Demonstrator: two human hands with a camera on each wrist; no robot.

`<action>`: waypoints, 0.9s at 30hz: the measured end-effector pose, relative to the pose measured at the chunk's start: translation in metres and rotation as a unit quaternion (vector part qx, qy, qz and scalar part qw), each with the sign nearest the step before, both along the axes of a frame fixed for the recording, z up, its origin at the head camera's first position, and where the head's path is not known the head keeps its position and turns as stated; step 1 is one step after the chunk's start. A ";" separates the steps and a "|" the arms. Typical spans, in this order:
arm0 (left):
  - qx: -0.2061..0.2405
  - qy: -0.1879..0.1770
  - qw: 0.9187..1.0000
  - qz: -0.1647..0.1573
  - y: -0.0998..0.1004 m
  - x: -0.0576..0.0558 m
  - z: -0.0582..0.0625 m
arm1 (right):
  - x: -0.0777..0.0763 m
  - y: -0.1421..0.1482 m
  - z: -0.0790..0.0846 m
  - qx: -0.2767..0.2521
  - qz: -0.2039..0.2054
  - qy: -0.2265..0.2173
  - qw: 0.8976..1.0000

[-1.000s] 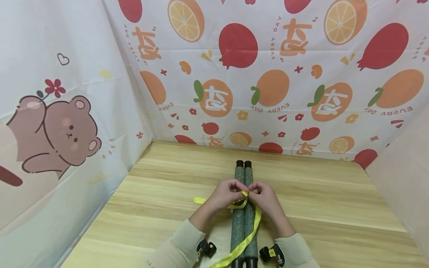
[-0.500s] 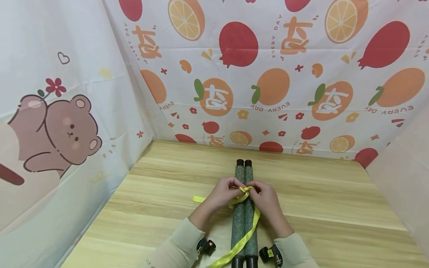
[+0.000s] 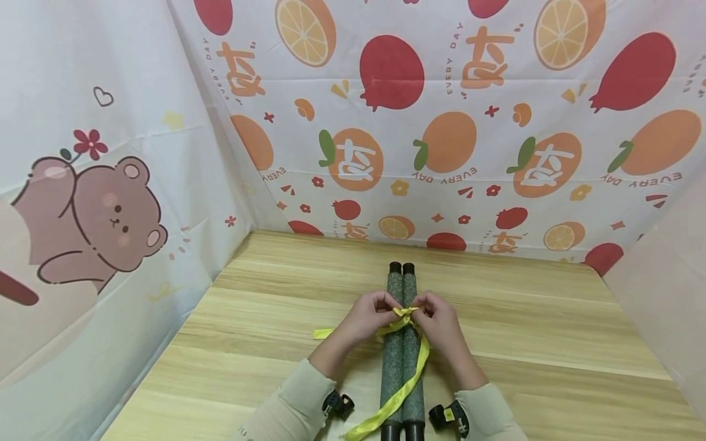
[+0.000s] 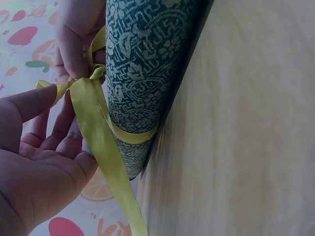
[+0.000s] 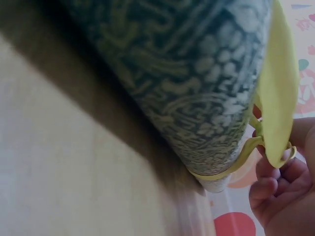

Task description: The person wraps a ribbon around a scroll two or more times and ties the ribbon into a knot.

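Two green patterned scroll rolls [image 3: 392, 380] with dark end knobs lie side by side on the table. A yellow ribbon [image 3: 401, 399] circles them, with a knot on top. My left hand [image 3: 365, 317] pinches the ribbon left of the knot between thumb and fingers. Right of the knot, my right hand [image 3: 440, 321] pinches another part of it. One ribbon tail trails toward me over the rolls; another sticks out to the left. In the left wrist view, a broad strip of ribbon [image 4: 101, 140] hangs from the knot. Up close, the right wrist view shows the ribbon [image 5: 279, 93] folded at the right fingers.
The wooden table [image 3: 540, 355] extends to both sides of the rolls. A fruit-print cloth [image 3: 441, 86] hangs along its back edge, and a bear-print cloth [image 3: 182, 159] hangs on the left. Each wrist wears a small black camera [image 3: 337, 404].
Both hands have drawn slightly apart, and the ribbon between them now forms a tighter knot with small loops. The left tail has shifted a little to the left.
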State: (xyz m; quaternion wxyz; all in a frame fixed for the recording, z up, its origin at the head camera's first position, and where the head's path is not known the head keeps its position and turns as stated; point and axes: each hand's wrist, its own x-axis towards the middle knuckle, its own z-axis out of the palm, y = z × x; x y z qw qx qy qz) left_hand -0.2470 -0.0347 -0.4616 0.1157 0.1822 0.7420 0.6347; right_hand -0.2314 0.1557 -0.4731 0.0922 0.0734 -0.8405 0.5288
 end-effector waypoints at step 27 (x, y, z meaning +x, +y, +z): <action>-0.004 0.011 1.000 0.007 -0.002 0.002 0.001 | 0.001 0.004 0.003 0.031 0.002 -0.030 0.999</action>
